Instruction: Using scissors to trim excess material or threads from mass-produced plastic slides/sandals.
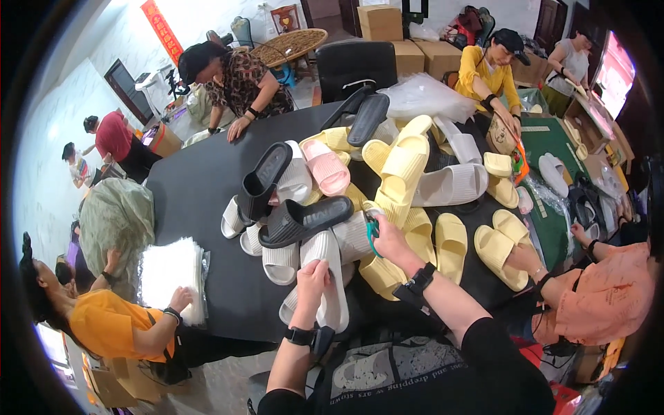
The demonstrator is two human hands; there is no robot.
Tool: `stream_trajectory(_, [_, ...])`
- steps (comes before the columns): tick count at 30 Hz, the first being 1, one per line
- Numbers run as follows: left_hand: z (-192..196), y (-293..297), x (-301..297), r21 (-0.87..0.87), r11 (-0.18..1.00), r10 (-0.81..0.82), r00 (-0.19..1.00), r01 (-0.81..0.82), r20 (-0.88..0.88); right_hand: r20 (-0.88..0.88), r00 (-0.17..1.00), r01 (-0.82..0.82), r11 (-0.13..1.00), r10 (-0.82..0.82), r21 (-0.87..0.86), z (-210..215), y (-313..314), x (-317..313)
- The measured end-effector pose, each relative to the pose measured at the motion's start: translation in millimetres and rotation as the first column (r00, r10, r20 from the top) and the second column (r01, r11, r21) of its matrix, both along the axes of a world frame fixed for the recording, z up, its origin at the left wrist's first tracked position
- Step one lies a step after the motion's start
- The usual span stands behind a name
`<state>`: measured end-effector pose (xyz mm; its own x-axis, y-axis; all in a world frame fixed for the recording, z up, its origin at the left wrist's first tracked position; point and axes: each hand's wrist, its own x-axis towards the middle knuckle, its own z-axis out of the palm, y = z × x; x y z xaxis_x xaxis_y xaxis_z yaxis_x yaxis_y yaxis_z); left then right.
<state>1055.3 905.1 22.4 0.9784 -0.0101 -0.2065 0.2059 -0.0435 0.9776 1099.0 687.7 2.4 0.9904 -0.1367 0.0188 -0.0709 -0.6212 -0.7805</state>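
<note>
Left hand (311, 280) grips a white ribbed slipper (325, 277); right hand (389, 238) clutches green scissors (372, 232); brown cardboard boxes (408, 41) stacked beyond the table.

A white ribbed slide sandal (325, 273) lies lengthwise at the table's near edge; small teal-handled scissors (372, 229) hover just above it.

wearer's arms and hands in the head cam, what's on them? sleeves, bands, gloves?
Both hands are bare, no gloves. The left hand has a black wrist strap with a small black device hanging off it; that forearm is uncovered. The right hand has a similar black strap and device, and a black sleeve covers the upper arm.
</note>
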Motion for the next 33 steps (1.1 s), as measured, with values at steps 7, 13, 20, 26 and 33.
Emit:
stream_trajectory(7, [-3, 3, 1, -0.050, 0.997, -0.053, 0.998, 0.052, -0.028, -0.037, 0.999, -0.020, 0.995, 0.017, -0.099, -4, 8, 3])
stream_trajectory(13, [25, 15, -16, -0.007, 0.996, -0.091, 0.996, 0.091, -0.016, 0.152, 0.988, 0.029, 0.999, -0.034, 0.035, 37, -26, 0])
stream_trajectory(20, [56, 46, -46, 0.118, 0.985, -0.128, 0.992, 0.130, -0.021, 0.115, 0.990, 0.111, 0.960, -0.084, -0.258, 135, -91, -42])
stream_trajectory(26, [39, 35, -55, 0.110, 0.976, -0.182, 0.982, 0.186, -0.045, 0.128, 0.990, -0.043, 0.997, 0.050, -0.058, 136, -90, -75])
stream_trajectory(33, [21, -6, -46, -0.109, 0.969, -0.233, 0.968, 0.223, -0.096, 0.173, 0.983, -0.070, 0.997, 0.066, 0.015, 81, -19, -92])
